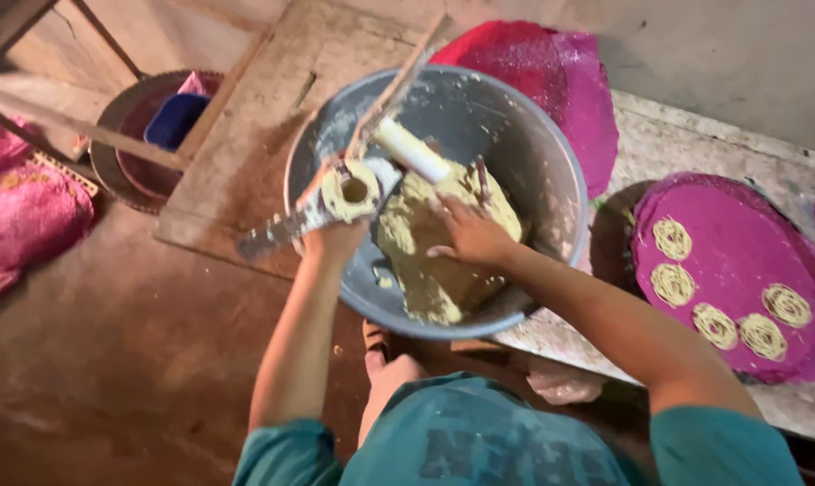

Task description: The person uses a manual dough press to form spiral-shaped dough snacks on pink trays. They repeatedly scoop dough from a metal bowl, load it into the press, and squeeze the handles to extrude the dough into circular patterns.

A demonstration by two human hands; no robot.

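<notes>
At your nine o'clock a pink cloth bundle (20, 220) is lying on the brown floor, and just past it, toward ten o'clock, a round tray (124, 135) is holding a blue container (175, 120), partly crossed by a wooden bar. Moving right, your left hand (334, 236) is gripping the body of a metal dough press (331, 202), fingers curled shut around it; the press is tilting over the near-left rim of the grey metal bowl (552, 171), its open round barrel showing yellowish dough inside and its flat handle pointing out toward eight o'clock. A white plunger rod (412, 150) is lying across the bowl just beyond the press. At the centre of the bowl your right hand (470, 232) is resting on the mound of yellow dough (430, 270), fingers spread and pressing into it, holding nothing closed. Behind the bowl at one o'clock a magenta round mat (561, 76) is leaning against the wall. At three o'clock another magenta mat (741, 261) is lying on the stone ledge, carrying five coiled dough spirals (716, 326) well apart from the bowl.
</notes>
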